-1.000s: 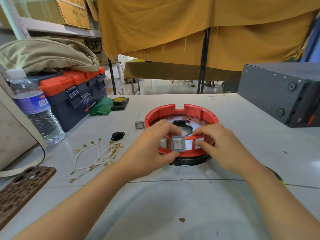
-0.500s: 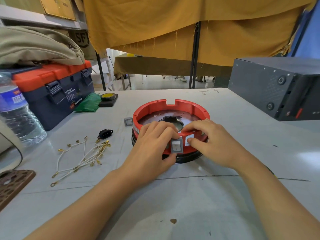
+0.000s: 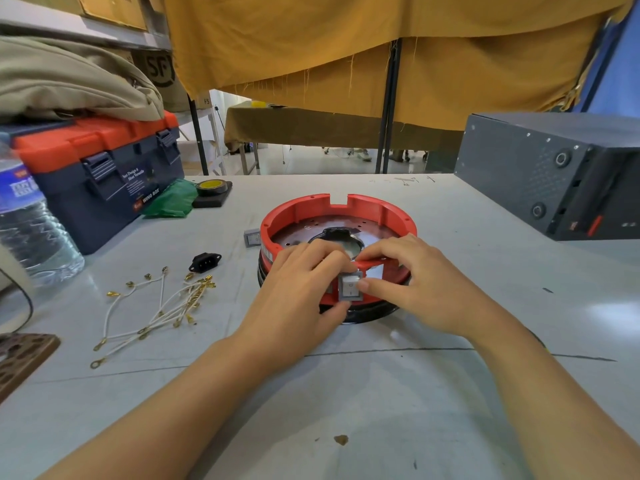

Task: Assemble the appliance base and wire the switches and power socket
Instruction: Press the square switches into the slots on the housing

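The round red appliance base point(image 3: 301, 209) sits on a black ring in the middle of the table. A grey rocker switch point(image 3: 350, 286) sits in a cutout in its near wall. My left hand point(image 3: 304, 285) curls over the near rim and pinches the switch between fingers and thumb. My right hand point(image 3: 412, 278) grips the rim from the right, its thumb pressing the switch's right edge. A second grey switch point(image 3: 252, 238) lies left of the base. The black power socket point(image 3: 204, 262) and a bundle of white wires with gold terminals point(image 3: 162, 310) lie further left.
A blue and orange toolbox point(image 3: 100, 171) with a khaki bag on it stands back left, a water bottle point(image 3: 31, 220) at the left edge. Tape roll point(image 3: 211, 187) and green cloth point(image 3: 169, 200) lie behind. A dark grey metal box point(image 3: 554, 174) stands right.
The switch went from being held in front of the base into the cutout in its near wall. My right thumb came onto the switch. The camera moved closer.
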